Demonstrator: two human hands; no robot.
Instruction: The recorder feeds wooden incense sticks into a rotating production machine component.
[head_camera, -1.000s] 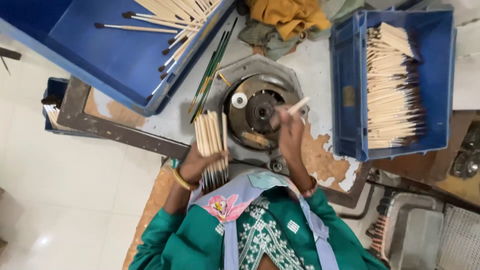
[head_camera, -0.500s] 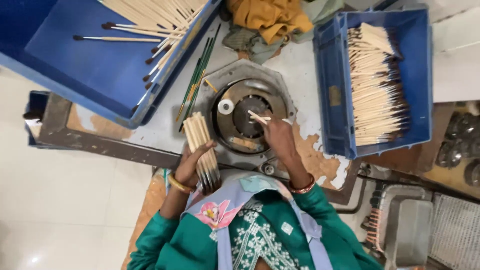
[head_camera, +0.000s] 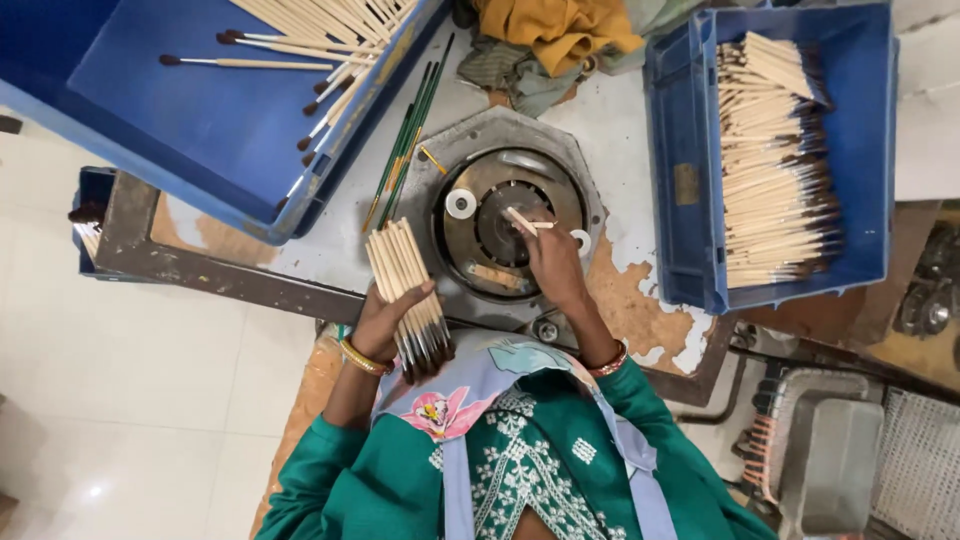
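Two blue plastic crates are sitting at ten o'clock (head_camera: 150, 130) and two o'clock (head_camera: 860, 150), one round grey metal machine (head_camera: 505, 225) is lying at centre, and two small white discs (head_camera: 461, 204) are resting on it.

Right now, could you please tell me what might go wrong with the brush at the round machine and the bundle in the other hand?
1. The right hand holds one brush right at the machine's hub; its fingers could get caught there.
2. The left hand grips a thick bundle of brushes near one end; some might slip out.
3. The green sticks lie loose beside the machine and could roll against it.
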